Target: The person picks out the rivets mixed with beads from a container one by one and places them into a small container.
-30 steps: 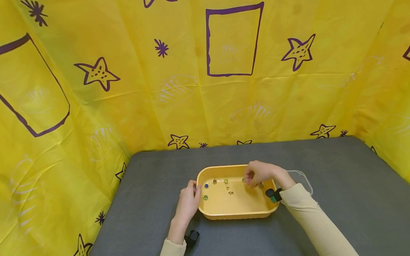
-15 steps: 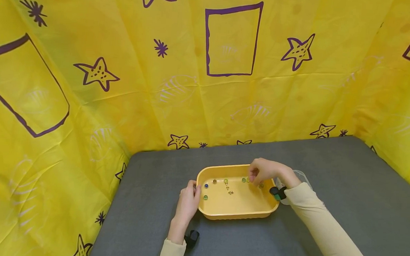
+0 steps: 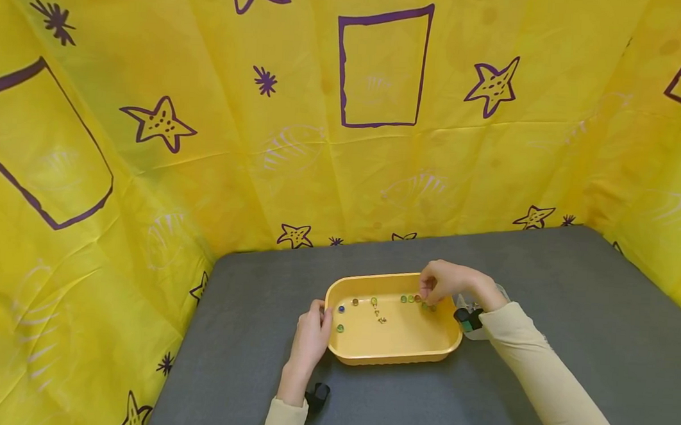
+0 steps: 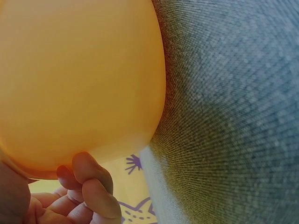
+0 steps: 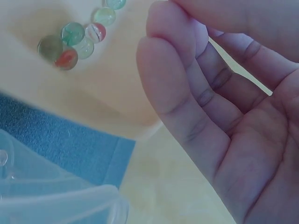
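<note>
No readable text, labels or numbers on anything here.

Glossy glass marbles (image 5: 77, 39), smooth plastic tray (image 3: 393, 353), woven tabletop (image 4: 233, 116).

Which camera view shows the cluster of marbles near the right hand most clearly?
The right wrist view: the marbles fill the frame close up, colours distinct, beside the right hand. The head view shows them as tiny dots in the yellow tray. The left wrist view shows only the tray's outside.
</note>
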Tool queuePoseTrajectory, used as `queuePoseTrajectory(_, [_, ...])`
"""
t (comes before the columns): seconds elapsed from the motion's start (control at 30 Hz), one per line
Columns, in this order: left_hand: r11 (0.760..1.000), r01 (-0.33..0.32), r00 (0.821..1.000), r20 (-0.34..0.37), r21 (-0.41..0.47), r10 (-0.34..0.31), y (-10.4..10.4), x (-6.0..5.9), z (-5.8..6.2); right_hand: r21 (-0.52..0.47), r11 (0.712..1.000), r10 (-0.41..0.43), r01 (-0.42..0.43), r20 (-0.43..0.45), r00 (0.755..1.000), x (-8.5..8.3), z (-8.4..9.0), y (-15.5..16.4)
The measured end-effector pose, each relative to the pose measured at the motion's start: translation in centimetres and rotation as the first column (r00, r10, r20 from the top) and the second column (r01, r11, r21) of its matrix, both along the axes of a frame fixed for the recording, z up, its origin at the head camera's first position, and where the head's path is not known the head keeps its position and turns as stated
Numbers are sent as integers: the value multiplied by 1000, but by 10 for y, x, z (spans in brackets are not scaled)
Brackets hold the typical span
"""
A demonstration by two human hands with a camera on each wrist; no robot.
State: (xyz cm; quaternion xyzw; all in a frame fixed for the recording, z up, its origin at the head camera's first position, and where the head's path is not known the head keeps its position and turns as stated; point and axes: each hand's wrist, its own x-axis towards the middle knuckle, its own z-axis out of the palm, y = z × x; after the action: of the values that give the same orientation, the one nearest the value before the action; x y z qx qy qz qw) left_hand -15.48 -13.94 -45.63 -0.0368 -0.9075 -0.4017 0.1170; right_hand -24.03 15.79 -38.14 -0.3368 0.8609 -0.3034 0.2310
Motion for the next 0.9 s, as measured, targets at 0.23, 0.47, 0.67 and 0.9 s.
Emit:
queuePoseTrajectory(0.23, [1000,2,1000,2,1,-2,0,0,0,16,1000,-14,15,-11,1000,-1,1,4])
queuePoseTrajectory(0.47, [1000,-1,1000,25,9,1,0,0,1,-4,1000,-3,3,-33,999,-1,2,10])
queuePoseTrajectory(0.67, [1000,-3,999,36,5,3,0,0,1,-17,1000,-1,0,-34,999,0,4,14])
queuePoseTrajectory(0.9, [1000,3,1000,11,9,-3,0,0,1,-9,1000,-21,20,-35,999,1,5,19])
